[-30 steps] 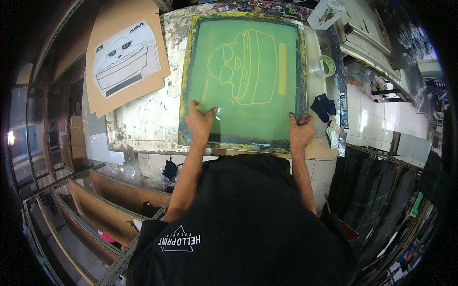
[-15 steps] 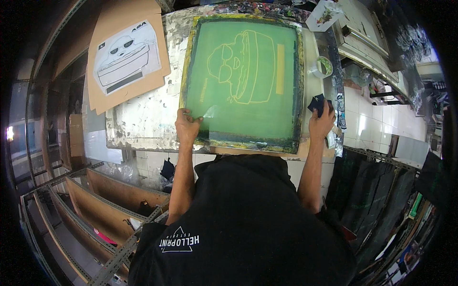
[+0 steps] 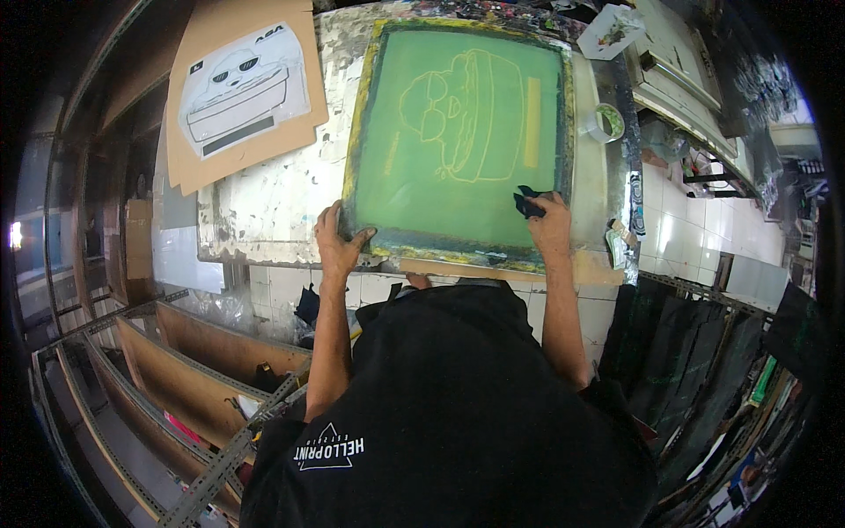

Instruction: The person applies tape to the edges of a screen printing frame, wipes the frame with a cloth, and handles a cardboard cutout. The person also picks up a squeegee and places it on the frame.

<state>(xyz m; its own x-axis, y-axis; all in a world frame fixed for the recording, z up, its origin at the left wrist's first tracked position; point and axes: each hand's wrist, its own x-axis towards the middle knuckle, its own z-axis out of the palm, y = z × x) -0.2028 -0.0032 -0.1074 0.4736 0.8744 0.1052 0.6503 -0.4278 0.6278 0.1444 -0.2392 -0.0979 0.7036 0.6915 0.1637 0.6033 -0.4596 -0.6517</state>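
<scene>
Green screen [image 3: 458, 207]: found on tabletop [image 3: 268, 211], ahead of and between left grip [image 3: 339, 246], spread wide at near corner, and right grip [image 3: 551, 224], pinched around dark cloth [image 3: 525, 203].

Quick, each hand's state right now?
Left hand: open, thumb and fingers apart at the near-left corner of the screen frame; whether it grips cannot be told.
Right hand: closed, holding a dark cloth.

Pic edges dark, bent (fisheye); floor [image 3: 695, 227] glare R.
</scene>
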